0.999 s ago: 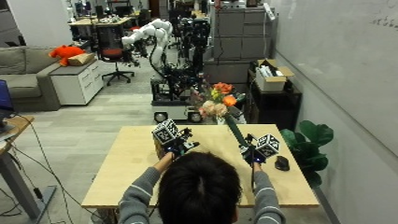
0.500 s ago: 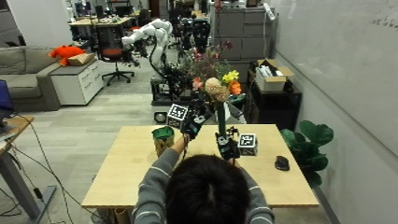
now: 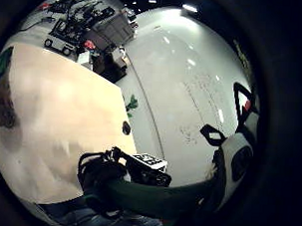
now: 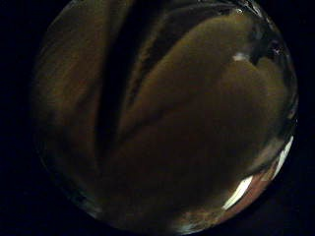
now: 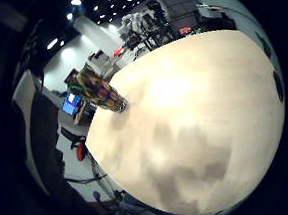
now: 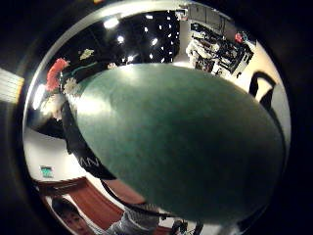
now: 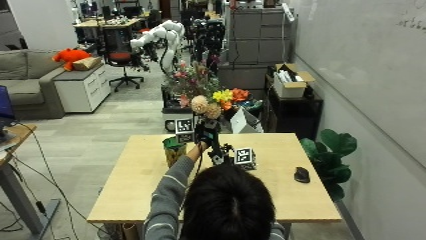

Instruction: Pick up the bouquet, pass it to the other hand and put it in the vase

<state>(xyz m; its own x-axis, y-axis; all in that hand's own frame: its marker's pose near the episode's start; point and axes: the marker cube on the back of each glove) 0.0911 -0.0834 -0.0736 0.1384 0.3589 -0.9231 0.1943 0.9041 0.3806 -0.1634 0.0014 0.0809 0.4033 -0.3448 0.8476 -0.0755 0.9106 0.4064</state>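
One wooden table [image 7: 133,185] carries a patterned vase [image 7: 174,150] at its far left part; whether anything sits inside cannot be told. Both hands are together above the table's middle on the bouquet [image 7: 212,102], held upright, blooms high. Left hand [image 7: 202,134] grips the green stem; right hand [image 7: 219,152] is just below it, its fingers' state not discernible. Half a second ago the hands were already joined; the bouquet now stands slightly taller. Small black mouse [image 7: 302,174] lies at right.
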